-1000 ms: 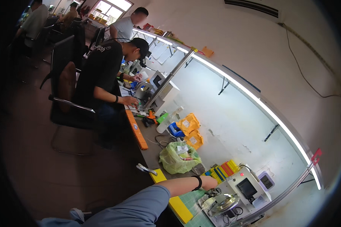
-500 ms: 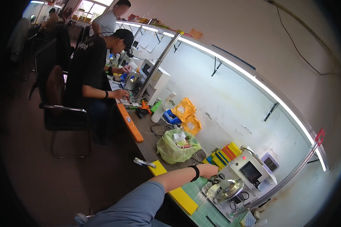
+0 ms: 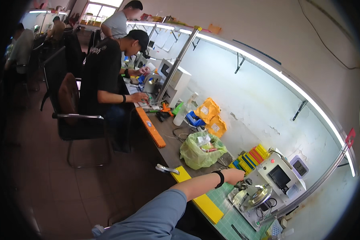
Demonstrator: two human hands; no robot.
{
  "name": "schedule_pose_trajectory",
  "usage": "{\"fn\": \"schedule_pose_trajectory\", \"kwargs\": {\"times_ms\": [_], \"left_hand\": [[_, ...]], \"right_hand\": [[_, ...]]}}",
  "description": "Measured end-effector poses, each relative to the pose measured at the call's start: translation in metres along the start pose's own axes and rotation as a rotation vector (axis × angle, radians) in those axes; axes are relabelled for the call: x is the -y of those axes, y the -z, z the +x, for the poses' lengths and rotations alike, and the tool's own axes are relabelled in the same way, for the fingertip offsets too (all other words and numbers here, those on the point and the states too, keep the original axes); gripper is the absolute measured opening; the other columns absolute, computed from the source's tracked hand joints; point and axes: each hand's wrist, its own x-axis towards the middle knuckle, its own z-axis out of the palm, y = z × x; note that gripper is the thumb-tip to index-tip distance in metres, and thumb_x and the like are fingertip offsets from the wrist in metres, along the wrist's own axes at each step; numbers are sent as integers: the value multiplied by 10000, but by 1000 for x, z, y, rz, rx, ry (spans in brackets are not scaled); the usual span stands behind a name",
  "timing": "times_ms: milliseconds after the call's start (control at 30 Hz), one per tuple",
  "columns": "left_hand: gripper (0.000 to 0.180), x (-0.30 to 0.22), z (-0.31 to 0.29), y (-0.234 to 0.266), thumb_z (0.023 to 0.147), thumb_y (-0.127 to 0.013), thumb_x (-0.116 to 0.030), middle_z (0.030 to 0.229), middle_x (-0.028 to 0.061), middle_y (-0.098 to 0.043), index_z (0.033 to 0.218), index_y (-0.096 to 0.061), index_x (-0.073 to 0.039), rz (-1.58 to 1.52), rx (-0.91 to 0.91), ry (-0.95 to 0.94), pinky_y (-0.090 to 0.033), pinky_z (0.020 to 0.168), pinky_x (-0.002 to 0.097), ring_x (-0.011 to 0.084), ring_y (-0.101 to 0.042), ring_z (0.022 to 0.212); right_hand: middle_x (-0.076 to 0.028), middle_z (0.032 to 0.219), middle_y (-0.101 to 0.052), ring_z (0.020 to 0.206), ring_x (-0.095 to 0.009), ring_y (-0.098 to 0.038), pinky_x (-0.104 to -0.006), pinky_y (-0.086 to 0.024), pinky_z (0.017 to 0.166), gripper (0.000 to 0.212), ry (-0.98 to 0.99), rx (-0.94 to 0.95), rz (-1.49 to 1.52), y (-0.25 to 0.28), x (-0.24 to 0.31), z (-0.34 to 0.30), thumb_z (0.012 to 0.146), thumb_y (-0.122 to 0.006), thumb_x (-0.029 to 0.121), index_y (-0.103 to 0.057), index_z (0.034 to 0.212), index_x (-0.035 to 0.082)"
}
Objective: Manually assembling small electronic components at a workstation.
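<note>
From the lower edge, my left arm in a blue-grey sleeve reaches right across the bench. My left hand point(image 3: 233, 176), with a black band at the wrist, is at the left end of a small bench machine. Its fingers look closed, and what they hold, if anything, is hidden. The machine has a white housing point(image 3: 264, 175), a dark screen point(image 3: 279, 177) and a round metal disc point(image 3: 261, 196) on its front. Just beyond the hand lie yellow, red and blue small bins point(image 3: 252, 158). My right hand is out of view.
A green cutting mat point(image 3: 227, 214) and a yellow strip point(image 3: 209, 207) line the bench's front edge. A waste bin with a green liner point(image 3: 196, 158), a spray bottle point(image 3: 184, 112) and orange packets point(image 3: 208, 110) stand farther left. A co-worker point(image 3: 104, 76) sits beyond; a metal post point(image 3: 316, 186) rises right.
The whole view has shifted, so the bench, machine and arm appear farther right. My left hand stays at the machine's left end. The co-worker's hands remain at their bench.
</note>
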Motion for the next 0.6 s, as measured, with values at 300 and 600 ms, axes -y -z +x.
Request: {"fn": "schedule_pose_trajectory", "kwargs": {"times_ms": [300,600], "left_hand": [[232,-5,2,13,816,-613,10,1129,160,-570,1034,-691,-2,4,150,36,-515,851,439,362,-628,1013],[192,10,0,-1,828,-609,19,1107,174,-575,1019,-635,6,-58,28,12,-515,817,444,384,-634,984]], "right_hand": [[-326,1180,-658,1126,-478,-622,-506,-501,939,765,134,-447,-90,-14,5,81,947,-568,584,-519,1369,-52],[-349,1136,-652,1115,-487,-615,-536,-509,903,569,252,-353,-99,-25,3,102,905,-686,295,-484,1302,-60]]}}
